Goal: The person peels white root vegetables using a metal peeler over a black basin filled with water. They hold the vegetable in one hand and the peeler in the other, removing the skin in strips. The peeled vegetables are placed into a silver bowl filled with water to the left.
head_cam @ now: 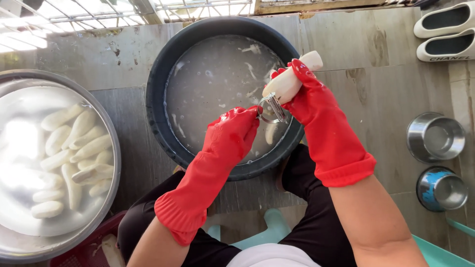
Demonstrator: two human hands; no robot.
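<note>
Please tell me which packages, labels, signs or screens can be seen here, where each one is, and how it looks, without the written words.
No packages, signs or screens in view.
White slippers, top right corner on the floor: a pair lying side by side, dark insoles; the nearer one carries a small dark printed label along its side edge.
Small steel bowl, right edge, lower of two: round, a blue band around its outer wall, no print legible.
</note>
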